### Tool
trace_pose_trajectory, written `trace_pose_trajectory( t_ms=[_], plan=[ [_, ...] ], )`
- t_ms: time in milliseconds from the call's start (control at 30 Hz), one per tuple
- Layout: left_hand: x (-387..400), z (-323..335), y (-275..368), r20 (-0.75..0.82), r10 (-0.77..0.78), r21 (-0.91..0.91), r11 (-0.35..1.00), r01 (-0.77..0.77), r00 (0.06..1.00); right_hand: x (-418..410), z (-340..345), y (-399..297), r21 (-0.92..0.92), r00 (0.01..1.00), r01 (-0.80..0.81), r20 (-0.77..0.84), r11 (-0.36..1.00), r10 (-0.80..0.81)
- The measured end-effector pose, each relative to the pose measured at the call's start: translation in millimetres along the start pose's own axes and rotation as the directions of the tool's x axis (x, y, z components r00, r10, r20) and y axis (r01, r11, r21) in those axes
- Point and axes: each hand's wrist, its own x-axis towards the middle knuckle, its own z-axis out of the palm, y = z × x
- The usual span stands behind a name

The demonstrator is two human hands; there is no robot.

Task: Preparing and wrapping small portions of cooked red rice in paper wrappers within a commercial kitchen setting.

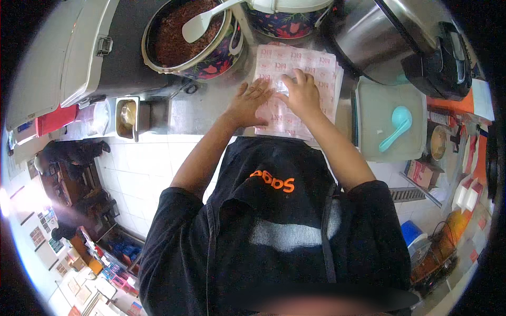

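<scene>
A stack of printed pink-and-white food wrapping paper (pixel 292 118) lies on the metal counter before me. My left hand (pixel 253 101) rests flat on the stack's left side, fingers spread. On the upper middle of the paper is my right hand (pixel 302 93), its fingers bent around a small patch of shiny clear plastic (pixel 280 85); whether it grips this is unclear. Beyond my left hand stands a floral-patterned pot (pixel 213 65) of dark reddish-brown food, with a white plastic spoon (pixel 197 25) over it. A turquoise scoop (pixel 399 122) lies right of the paper.
The scoop is in a translucent plastic tray (pixel 361 146). A large stainless-steel cooker (pixel 367 35) stands at the back right, beside a second floral pot (pixel 284 24). At left are a latched box (pixel 83 51) and a metal food pan (pixel 137 118). The counter's near edge meets my apron.
</scene>
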Motion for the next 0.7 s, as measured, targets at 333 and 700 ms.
trace_pose_trajectory(
  t_ms=[333,700],
  plan=[
    [-12.8,4.8,14.2,-0.111,-0.056,-0.001,0.998,0.056,0.992,18.9,-6.1,93.1,0.833,0.984,-0.145,0.066,0.534,0.164],
    [-23.6,21.5,32.5,-0.289,-0.059,-0.218,0.976,-0.005,0.956,-101.4,-117.0,215.1,0.716,0.695,-0.535,0.072,0.448,0.715]
  ],
)
